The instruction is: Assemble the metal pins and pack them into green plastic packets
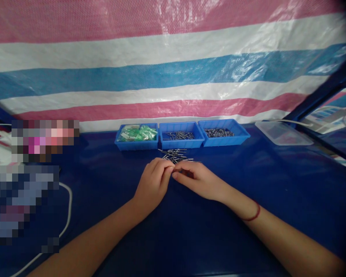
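One left hand (155,176) and one right hand (204,179) curl tip to tip; we cannot tell what they grasp. Loose metal pins (174,155) lie just beyond, before the middle blue bin (181,144). We judge this fingertip handling; the next move calls for steadiness.

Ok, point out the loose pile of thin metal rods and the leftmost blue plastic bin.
Loose pile of thin metal rods (174,155): head view, its middle.
Leftmost blue plastic bin (137,145): head view, front wall.
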`<control>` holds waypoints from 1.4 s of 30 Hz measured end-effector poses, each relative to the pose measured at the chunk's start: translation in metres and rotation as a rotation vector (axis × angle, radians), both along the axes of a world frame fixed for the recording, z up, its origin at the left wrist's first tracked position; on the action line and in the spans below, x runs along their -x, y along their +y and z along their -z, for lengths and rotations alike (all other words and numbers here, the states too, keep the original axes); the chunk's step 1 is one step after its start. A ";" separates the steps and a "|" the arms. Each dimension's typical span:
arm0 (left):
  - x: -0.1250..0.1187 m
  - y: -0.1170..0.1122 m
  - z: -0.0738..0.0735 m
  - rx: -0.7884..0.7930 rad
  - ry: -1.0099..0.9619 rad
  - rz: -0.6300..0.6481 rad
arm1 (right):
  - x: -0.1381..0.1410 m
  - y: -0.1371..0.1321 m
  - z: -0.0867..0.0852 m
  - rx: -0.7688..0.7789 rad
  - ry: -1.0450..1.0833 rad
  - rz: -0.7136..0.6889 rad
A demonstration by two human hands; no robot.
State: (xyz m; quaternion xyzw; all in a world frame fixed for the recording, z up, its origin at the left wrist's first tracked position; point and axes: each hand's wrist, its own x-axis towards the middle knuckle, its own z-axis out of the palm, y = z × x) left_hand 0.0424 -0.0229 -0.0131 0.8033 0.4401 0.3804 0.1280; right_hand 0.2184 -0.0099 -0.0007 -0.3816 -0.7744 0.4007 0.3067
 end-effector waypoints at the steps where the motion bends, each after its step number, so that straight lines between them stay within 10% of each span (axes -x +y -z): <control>1: 0.000 0.000 0.001 0.008 -0.039 -0.005 | 0.001 -0.001 0.001 0.032 0.034 -0.006; 29: 0.002 0.005 -0.002 0.096 -0.172 -0.054 | 0.001 0.005 0.012 0.207 0.206 0.135; 42: 0.004 0.008 0.004 0.061 0.068 -0.019 | 0.000 -0.008 -0.003 -0.271 -0.029 0.302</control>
